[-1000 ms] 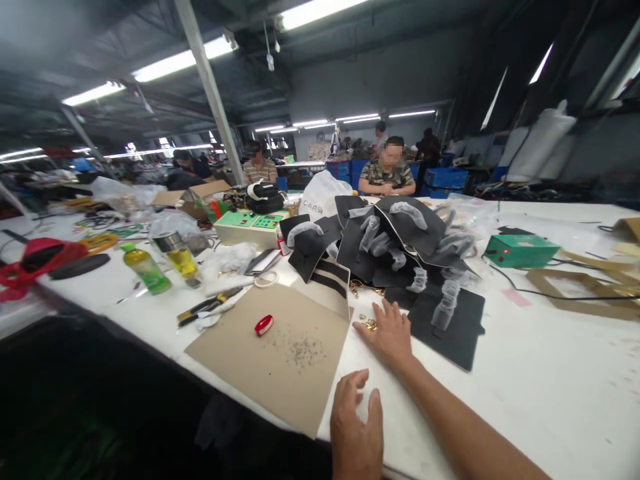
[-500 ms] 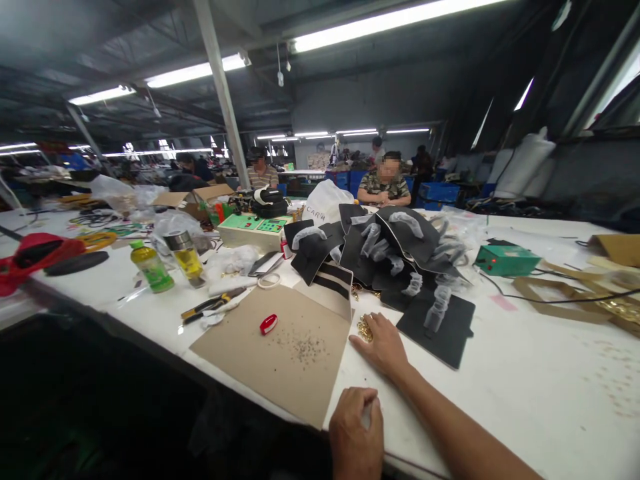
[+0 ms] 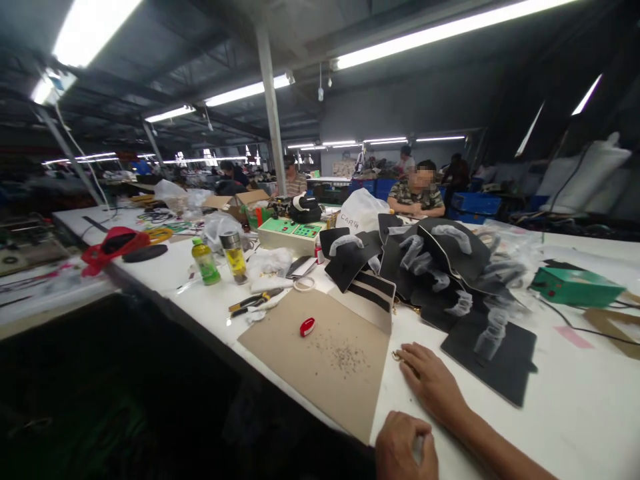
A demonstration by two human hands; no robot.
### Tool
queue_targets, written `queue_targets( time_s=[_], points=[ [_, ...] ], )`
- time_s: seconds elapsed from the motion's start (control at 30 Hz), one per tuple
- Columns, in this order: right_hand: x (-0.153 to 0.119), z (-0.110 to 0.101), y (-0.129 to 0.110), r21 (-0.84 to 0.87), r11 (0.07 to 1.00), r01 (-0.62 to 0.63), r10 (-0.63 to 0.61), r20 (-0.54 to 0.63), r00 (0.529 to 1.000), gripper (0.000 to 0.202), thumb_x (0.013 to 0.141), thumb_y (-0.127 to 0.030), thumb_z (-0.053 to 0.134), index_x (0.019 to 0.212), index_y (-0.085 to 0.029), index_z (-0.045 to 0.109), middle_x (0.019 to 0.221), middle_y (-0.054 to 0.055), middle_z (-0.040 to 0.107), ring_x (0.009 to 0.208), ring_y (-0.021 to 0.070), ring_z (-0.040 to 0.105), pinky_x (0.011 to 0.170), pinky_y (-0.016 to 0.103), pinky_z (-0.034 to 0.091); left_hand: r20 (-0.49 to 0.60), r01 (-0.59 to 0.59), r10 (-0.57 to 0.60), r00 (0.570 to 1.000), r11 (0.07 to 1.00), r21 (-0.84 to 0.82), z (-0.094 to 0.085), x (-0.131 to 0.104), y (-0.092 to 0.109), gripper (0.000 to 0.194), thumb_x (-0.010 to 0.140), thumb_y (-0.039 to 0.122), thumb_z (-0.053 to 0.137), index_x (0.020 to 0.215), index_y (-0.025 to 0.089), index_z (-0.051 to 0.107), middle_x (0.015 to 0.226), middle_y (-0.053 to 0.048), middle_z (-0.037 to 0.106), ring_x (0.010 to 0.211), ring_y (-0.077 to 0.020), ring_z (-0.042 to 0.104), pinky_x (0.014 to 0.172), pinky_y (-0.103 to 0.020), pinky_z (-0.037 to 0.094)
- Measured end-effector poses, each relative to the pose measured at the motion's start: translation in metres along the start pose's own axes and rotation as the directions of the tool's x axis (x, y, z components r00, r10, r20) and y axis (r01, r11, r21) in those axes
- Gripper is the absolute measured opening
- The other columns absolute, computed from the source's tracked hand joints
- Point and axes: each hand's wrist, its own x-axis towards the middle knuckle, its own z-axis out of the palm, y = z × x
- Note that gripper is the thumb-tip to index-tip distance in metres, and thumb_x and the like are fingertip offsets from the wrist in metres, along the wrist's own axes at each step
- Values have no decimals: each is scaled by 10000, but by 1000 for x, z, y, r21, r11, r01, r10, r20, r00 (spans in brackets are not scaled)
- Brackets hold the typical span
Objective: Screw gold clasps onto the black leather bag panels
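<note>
My right hand [image 3: 433, 385] lies flat on the white table [image 3: 575, 413], fingers together. Its fingertips touch a few small gold metal fittings [image 3: 397, 355] beside a brown cardboard sheet [image 3: 325, 360]. My left hand [image 3: 406, 448] is curled into a fist at the table's near edge; I cannot tell whether anything is inside it. A small red object [image 3: 307, 327] and fine dark specks lie on the cardboard. Just beyond my right hand sit a striped panel [image 3: 373, 297] and a pile of black bag pieces [image 3: 440, 267] with wrapped handles.
Two bottles [image 3: 205, 262] [image 3: 235, 250], pliers [image 3: 253, 301], a tape ring [image 3: 303, 284] and a green-topped control box [image 3: 290, 233] stand to the left. A green box [image 3: 575, 287] with a cable is at the right. A person [image 3: 420, 193] sits across the table.
The view has swung left, shifting everything rightward. My left hand has closed from spread fingers into a fist. My right hand has slid nearer along the table over the gold fittings.
</note>
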Motion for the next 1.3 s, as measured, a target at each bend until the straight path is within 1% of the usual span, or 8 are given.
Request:
queue_targets(
  time_s=[0.13,0.23,0.43,0.6,0.87,1.07,1.2,1.3],
  points=[
    [-24,-4,-1,5,998,58,-58,-73,996,428,1024,-473,504,1309,-276,755,1439,83,659,1388,349,563,1143,547,488,12,137,-137,990,983,-119,-18,-1,0,266,777,66,591,827,261,765,758,-8,762,715,-189,724,686,-284,586],
    [-34,-11,-3,15,991,129,-123,-207,971,408,1009,-479,557,1314,-280,742,1505,92,603,1426,368,524,1141,575,474,-28,132,-135,990,988,-76,-71,24,-8,209,864,148,592,891,257,768,806,0,767,737,-172,724,693,-257,583],
    [-41,-15,0,178,970,164,-89,-370,925,263,1014,-403,576,1186,-312,752,1345,109,691,1286,349,632,1041,547,542,-112,109,-45,993,733,672,-225,155,-68,314,969,223,488,1207,230,692,1246,-88,729,1200,-256,647,1064,-371,520],
    [-37,-17,3,203,970,133,-44,-391,920,253,1015,-470,569,1086,-329,767,1247,125,726,1158,360,690,924,529,587,-66,124,-130,989,506,854,-281,239,-131,302,930,218,497,1148,172,701,1288,-159,697,1226,-360,559,1054,-505,458],
    [-32,-29,2,246,953,177,-71,-386,920,157,1002,-326,654,1125,-270,734,1217,91,716,1158,300,671,953,420,549,-16,80,-196,981,324,943,-286,273,-179,261,915,300,531,937,180,761,1140,-175,733,1141,-361,571,930,-479,453],
    [-24,-48,-10,485,873,52,178,-417,891,131,1020,-253,628,1099,-261,732,1161,79,694,1120,247,657,993,391,529,-214,207,-25,976,392,897,-288,291,-140,553,982,547,420,1122,112,732,1017,-165,762,984,-345,628,833,-473,509],
    [-8,-65,-27,774,626,-96,388,-203,899,206,1002,-377,673,1136,-232,731,1056,71,696,940,214,672,828,347,562,19,-318,440,898,619,718,-228,250,-65,446,986,613,534,1067,223,736,959,-51,752,948,-266,677,908,-444,532],
    [5,-74,-50,932,297,-208,339,101,935,447,920,-487,764,1269,-213,706,897,29,677,726,165,621,669,300,527,190,-536,507,840,724,435,-151,184,-3,148,982,346,680,1097,257,709,991,-36,768,940,-240,692,892,-396,531]
  ],
)
